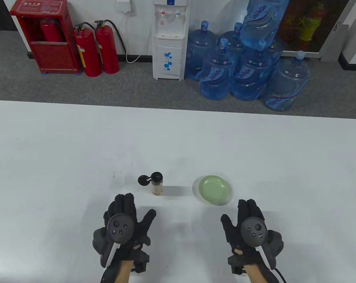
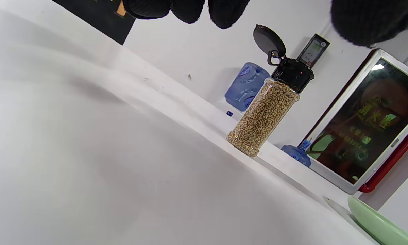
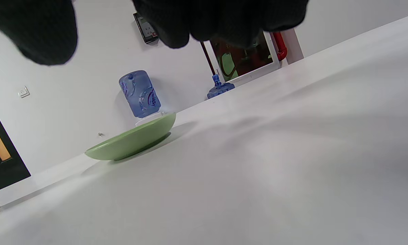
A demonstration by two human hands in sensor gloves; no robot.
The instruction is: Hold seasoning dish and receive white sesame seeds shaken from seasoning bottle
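**Tech A:** Standing upright on the white table [image 1: 77, 153], the seasoning bottle [image 1: 157, 186] is a clear cylinder with a black cap [image 2: 292, 75]. Confirm contents.

**Tech B:** Confirmed in the left wrist view: the bottle is filled nearly to the cap with pale tan sesame seeds [image 2: 263, 117]. The flip lid [image 2: 268, 41] is hinged open and stands up to one side of the cap.

**Tech A:** Status of the seasoning dish [image 1: 215, 189]?

**Tech B:** Round, shallow, light green. It sits flat on the table to the right of the bottle, well apart from it. In the table view its interior shows only plain green. The right wrist view shows only its outer wall and rim.

**Tech A:** Left hand [image 1: 122, 227]?

**Tech B:** Palm down, just near of the bottle, not touching it. Fingers extended side by side, thumb [image 1: 148, 216] spread toward the bottle. It grips nothing.

**Tech A:** Right hand [image 1: 250, 228]?

**Tech B:** Palm down, just near of the dish, its fingertips [image 1: 247, 204] close to the rim but not touching. Fingers extended together, thumb splayed to the left. It holds nothing.

**Tech A:** Background containers?

**Tech B:** Blue water jugs [image 1: 248, 73] stacked beside a white water dispenser [image 1: 169, 39], plus 2 red fire extinguishers [image 1: 96, 48] on the floor.
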